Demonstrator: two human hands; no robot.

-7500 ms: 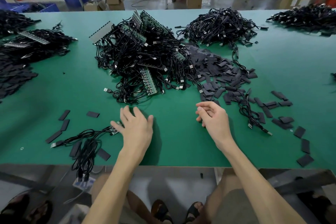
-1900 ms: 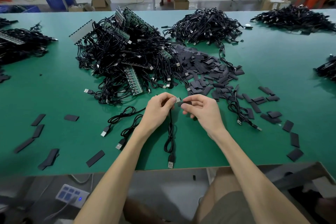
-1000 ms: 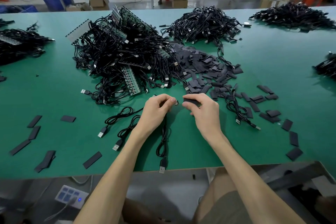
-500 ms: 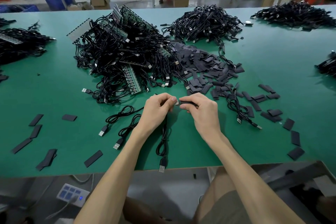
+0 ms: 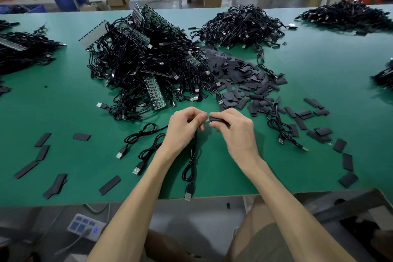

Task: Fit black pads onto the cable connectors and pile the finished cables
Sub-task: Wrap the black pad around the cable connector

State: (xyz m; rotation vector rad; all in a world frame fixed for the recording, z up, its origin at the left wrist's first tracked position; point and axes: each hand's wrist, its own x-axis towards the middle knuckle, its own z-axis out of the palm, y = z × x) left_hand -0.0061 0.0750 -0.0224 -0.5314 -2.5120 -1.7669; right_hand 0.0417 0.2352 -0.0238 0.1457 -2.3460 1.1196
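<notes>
A long green counter (image 5: 53,112) carries a tangled heap of black cables (image 5: 144,66) at its centre, with a spread of loose black pads (image 5: 240,78) lying against the heap's right side. Just in front of the heap, a worker's left hand (image 5: 185,125) pinches the connector end of one cable (image 5: 191,166), whose cord trails back to the counter's near edge. The right hand (image 5: 236,132) grips a single black pad (image 5: 218,120), held end to end against the connector's metal tip (image 5: 207,118).
</notes>
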